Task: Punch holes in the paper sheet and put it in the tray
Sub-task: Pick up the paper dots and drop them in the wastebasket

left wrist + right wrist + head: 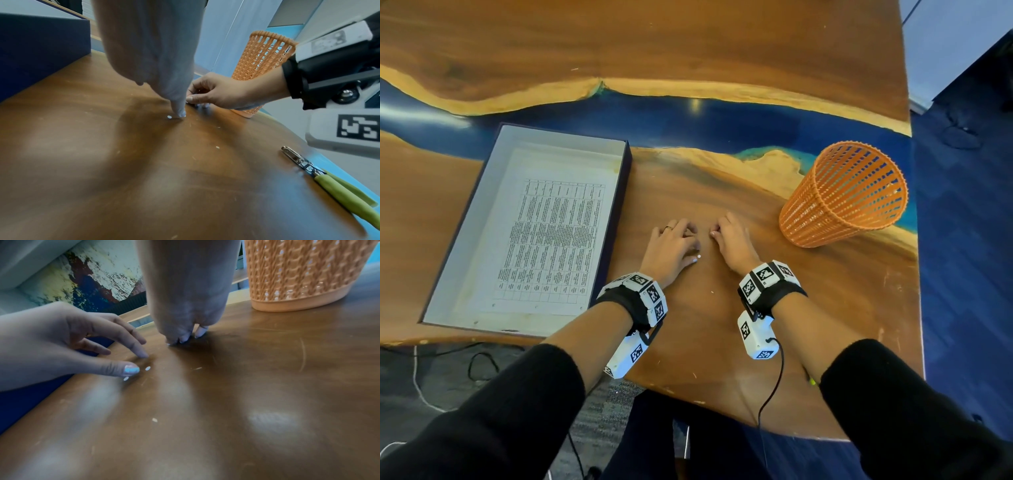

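Note:
The printed paper sheet (544, 233) lies flat inside the dark blue tray (624, 192) on the left of the table. To the tray's right, both my hands are down on the bare wood. My left hand (693, 248) has its fingers spread and fairly straight, with an index fingertip (144, 355) touching the table beside two small white paper dots (148, 368). My right hand (717, 233) has its fingers curled, thumb pressed to fingertips on the table, pinching a tiny white dot (170, 344). The green-handled hole punch (329, 183) lies unheld near the table's front edge.
An orange mesh basket (846, 195) stands upright just right of my right hand. The table's front edge runs close under my forearms, with cables on the floor below. The tray's wall (41, 56) rises left of my left hand.

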Demonstrator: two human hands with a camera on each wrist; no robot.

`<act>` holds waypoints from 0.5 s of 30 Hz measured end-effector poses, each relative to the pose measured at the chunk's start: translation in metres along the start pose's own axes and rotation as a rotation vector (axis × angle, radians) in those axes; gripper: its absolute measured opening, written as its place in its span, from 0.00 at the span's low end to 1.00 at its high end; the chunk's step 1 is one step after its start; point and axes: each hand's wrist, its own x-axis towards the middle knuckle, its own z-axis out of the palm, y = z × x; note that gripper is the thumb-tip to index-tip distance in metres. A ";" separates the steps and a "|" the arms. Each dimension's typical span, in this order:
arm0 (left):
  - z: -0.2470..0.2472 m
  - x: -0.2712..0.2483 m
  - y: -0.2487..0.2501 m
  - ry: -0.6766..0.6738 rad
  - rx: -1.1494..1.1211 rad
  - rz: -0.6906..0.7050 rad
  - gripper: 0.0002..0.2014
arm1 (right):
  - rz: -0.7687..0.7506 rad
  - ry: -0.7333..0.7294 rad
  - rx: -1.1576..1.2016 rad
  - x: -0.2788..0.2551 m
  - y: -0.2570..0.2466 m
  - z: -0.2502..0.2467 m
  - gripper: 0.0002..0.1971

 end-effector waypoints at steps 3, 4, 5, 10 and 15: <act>0.001 0.005 0.004 0.013 0.028 0.009 0.07 | 0.010 0.025 0.051 -0.005 0.006 0.000 0.07; 0.001 0.006 0.005 0.015 0.035 0.008 0.07 | 0.004 0.037 0.064 -0.006 0.007 0.000 0.07; 0.001 0.007 0.006 0.016 0.041 0.003 0.06 | -0.002 0.050 0.076 -0.006 0.008 0.000 0.06; 0.002 0.006 0.010 0.049 0.056 -0.039 0.02 | -0.002 0.067 0.088 -0.006 0.008 0.001 0.06; 0.002 0.008 0.016 0.052 0.093 -0.045 0.02 | 0.002 0.069 0.091 -0.007 0.010 0.002 0.06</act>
